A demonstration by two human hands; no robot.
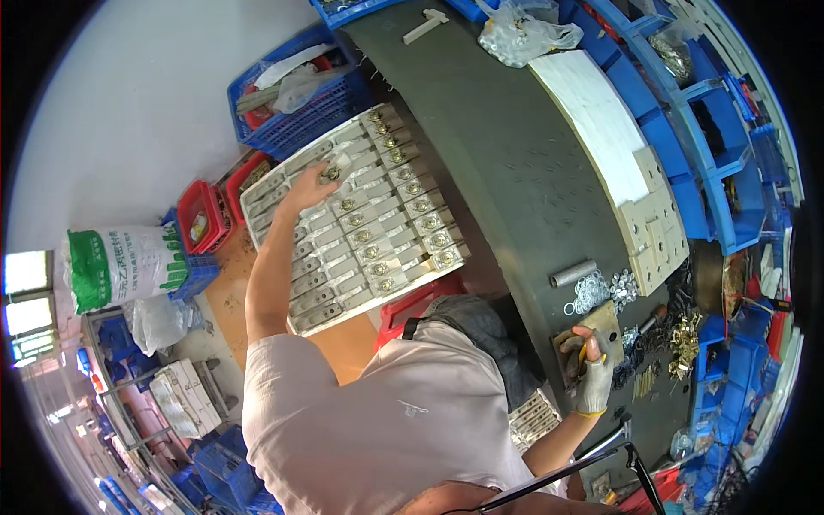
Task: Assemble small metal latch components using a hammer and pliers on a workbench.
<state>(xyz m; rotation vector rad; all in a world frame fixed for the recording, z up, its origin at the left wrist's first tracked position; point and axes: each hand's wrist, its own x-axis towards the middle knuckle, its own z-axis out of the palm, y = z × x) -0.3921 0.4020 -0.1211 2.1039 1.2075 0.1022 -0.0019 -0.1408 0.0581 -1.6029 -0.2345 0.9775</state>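
Note:
My left hand [311, 187] reaches over a white tray [311, 322] of rows of long grey metal parts [348, 232]. Its fingertips close on a pale block with a round brass-coloured fitting [330, 173]. Several similar round fittings [403, 173] sit on parts along the tray's right side. At the bench, my right hand [592, 382] wears a white glove that leaves fingertips bare. Those fingers are curled around something small with a yellow part [593, 347], too hidden to name. Beside them lies a flat metal plate [604, 326] with a hole.
Washers [590, 293], a metal tube [572, 274] and brass pieces [684, 343] lie on the dark bench [541, 197]. Blue bins [687, 189] line its far right side. A blue basket [318, 107], red bins [202, 215] and a white-green sack [129, 266] stand at the left.

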